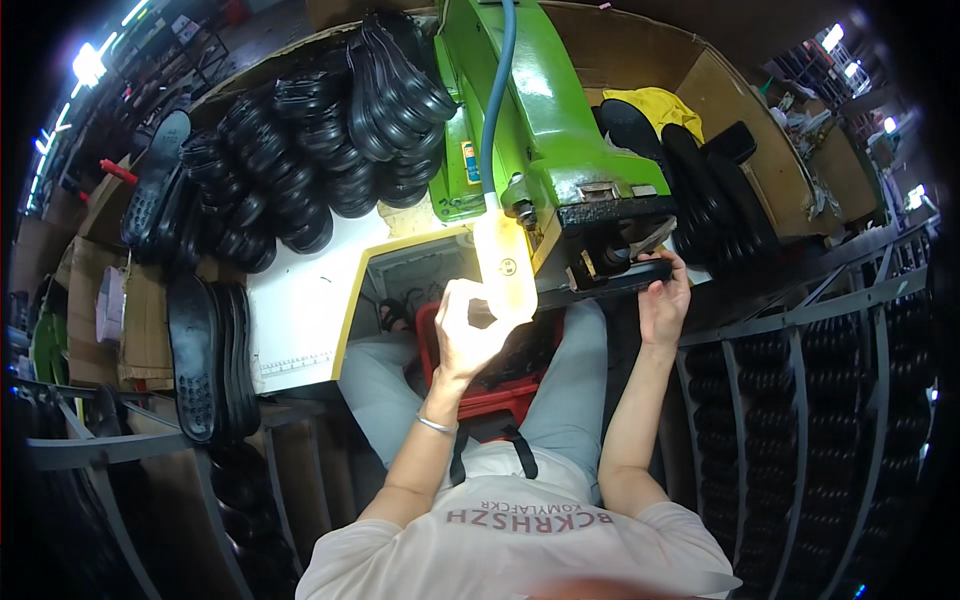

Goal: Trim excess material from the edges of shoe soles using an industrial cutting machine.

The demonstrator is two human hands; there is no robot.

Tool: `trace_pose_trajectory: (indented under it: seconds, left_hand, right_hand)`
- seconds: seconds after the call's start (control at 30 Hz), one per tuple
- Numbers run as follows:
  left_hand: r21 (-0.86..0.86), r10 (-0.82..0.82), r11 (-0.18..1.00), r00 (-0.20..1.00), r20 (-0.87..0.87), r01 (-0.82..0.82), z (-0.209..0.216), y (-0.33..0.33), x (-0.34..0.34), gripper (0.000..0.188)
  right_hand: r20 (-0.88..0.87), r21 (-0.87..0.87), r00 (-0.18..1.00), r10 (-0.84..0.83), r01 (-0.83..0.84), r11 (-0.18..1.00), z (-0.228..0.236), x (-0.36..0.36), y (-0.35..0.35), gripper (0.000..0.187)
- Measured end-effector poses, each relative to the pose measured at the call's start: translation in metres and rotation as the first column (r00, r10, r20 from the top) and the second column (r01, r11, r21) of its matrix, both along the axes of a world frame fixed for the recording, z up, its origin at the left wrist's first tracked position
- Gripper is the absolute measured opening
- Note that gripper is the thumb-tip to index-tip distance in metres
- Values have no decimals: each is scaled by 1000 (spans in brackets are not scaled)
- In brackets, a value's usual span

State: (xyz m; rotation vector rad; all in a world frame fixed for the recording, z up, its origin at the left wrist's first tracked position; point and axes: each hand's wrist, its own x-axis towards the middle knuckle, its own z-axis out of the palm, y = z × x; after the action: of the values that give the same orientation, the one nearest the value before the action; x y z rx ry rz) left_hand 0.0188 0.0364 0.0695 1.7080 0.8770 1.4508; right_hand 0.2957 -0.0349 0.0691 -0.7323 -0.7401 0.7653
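A black shoe sole (640, 277) lies under the head of a green machine (590, 130). My right hand (664, 308) grips the sole's right end between thumb and fingers. On the other side, my left hand (468, 328) is closed, its fingers curled, beside the bright work lamp (505, 262). The lamp and its glare hide what those fingertips hold, if anything. A metal bracelet (434, 425) circles my left wrist.
Stacks of black soles (290, 150) crowd the white tabletop (300, 300) at left; more soles (212, 360) stand at its left edge. A cardboard box (750, 130) holds soles and a yellow cloth (660, 108). Below is a red crate (490, 402). Metal racks (800, 400) stand at right.
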Motion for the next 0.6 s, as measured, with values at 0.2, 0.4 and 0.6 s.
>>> trace_pose_trajectory:
  seconds: [0.2, 0.4, 0.6]
  left_hand:
    - [-116, 26, 993, 999, -38, -31, -12, 0, -36, 47]
    - [-115, 20, 993, 1000, -8, -21, -3, 2, -68, 52]
    - [-199, -34, 980, 998, -55, 22, -32, 15, -125, 47]
  right_hand:
    - [7, 12, 998, 70, -70, 997, 9, -32, 7, 62]
    - [-19, -50, 998, 57, -58, 997, 13, -68, 7, 66]
    - [349, -370, 915, 202, -63, 927, 1, -100, -3, 37]
